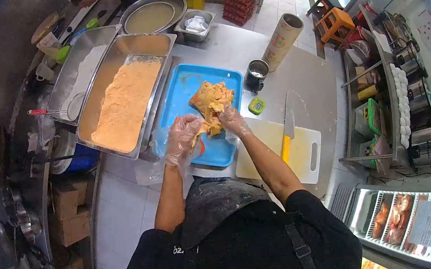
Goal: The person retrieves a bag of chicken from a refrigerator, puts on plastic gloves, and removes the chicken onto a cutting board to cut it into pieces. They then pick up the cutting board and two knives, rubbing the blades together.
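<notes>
On a blue tray (170, 105) lies a heap of yellow-coated raw meat (211, 98) that looks like chicken. My left hand (184, 134), in a clear plastic glove, is closed on a strip at the lower left of the heap. My right hand (232, 120), gloved too, grips the right side of the same meat. Its fingertips are partly buried in the coating. Both hands stay over the tray's near half, with the meat between them. A small orange-red spot shows on the tray beside my left hand.
Left of the tray stand a steel pan of orange breading (124, 107) and a pan of white flour (84, 71) with a strainer (76, 107). At right, a yellow-handled knife (287, 137) lies across a white cutting board (306, 156). A steel cup (257, 73) and green timer (256, 106) sit nearby.
</notes>
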`<control>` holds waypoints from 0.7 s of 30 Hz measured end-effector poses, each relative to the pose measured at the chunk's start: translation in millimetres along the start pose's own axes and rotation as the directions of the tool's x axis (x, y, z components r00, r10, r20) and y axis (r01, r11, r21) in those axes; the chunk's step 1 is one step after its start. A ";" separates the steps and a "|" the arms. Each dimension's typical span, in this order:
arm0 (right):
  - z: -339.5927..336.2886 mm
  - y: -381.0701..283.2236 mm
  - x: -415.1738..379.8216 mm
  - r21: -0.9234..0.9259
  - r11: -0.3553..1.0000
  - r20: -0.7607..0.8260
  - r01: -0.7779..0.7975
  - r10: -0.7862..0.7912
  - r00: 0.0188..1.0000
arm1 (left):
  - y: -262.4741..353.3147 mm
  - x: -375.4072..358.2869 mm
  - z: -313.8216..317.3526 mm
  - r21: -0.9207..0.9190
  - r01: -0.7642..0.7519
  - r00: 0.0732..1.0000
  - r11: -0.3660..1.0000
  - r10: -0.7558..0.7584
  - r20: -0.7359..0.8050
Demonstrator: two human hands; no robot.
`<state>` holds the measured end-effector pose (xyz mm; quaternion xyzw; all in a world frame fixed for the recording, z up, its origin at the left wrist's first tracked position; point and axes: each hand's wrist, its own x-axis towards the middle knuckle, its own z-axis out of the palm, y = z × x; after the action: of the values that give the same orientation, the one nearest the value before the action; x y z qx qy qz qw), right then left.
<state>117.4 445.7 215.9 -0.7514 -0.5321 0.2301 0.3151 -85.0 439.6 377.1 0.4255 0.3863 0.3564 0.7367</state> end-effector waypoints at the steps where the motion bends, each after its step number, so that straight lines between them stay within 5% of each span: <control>1: -6.3 1.9 1.4 -0.183 0.980 0.178 0.078 -0.045 0.983 | 7.1 -2.6 2.2 0.001 0.011 1.000 1.000 -0.011 -0.004; 5: 15.8 36.4 1.6 -0.315 0.935 0.216 0.162 -0.095 0.972 | -0.8 -1.0 -5.9 0.026 -0.056 0.997 0.998 0.057 -0.061; 7: -16.3 -10.5 -16.5 -0.157 0.981 0.168 -0.117 0.143 0.975 | 23.2 -9.5 0.5 -0.019 -0.072 0.992 0.997 0.069 -0.101; 8: -20.6 -23.9 -23.5 -0.152 0.981 0.172 -0.120 0.146 0.974 | 38.0 -16.7 2.5 -0.061 -0.086 0.986 0.994 0.077 -0.147; 10: -23.0 -42.4 -27.3 0.119 0.989 -0.137 0.093 -0.076 0.988 | 55.3 -18.5 0.1 -0.058 -0.125 0.984 0.990 0.117 -0.134; 14: -18.9 -51.1 -33.2 -0.092 0.876 -0.243 0.474 -0.481 0.842 | 57.9 -5.2 0.6 -0.082 -0.164 0.980 0.983 0.153 -0.126; 16: -19.3 -61.2 -48.1 -0.180 0.880 -0.214 0.439 -0.471 0.856 | 62.1 -5.5 5.5 -0.017 -0.148 0.989 0.989 0.148 0.007; 19: -34.0 -51.9 -58.2 0.092 0.953 -0.258 0.290 -0.259 0.931 | 52.1 -0.6 10.7 0.043 -0.117 0.992 0.992 0.114 0.056; 21: -53.4 -15.6 -73.1 0.017 0.993 -0.368 0.121 -0.106 0.924 | 41.4 1.4 20.9 0.010 -0.092 0.989 0.996 0.090 0.119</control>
<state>119.7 368.1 265.0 -0.7427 -0.5020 0.0776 0.4363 -74.2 449.3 421.2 0.4689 0.3249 0.3608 0.7378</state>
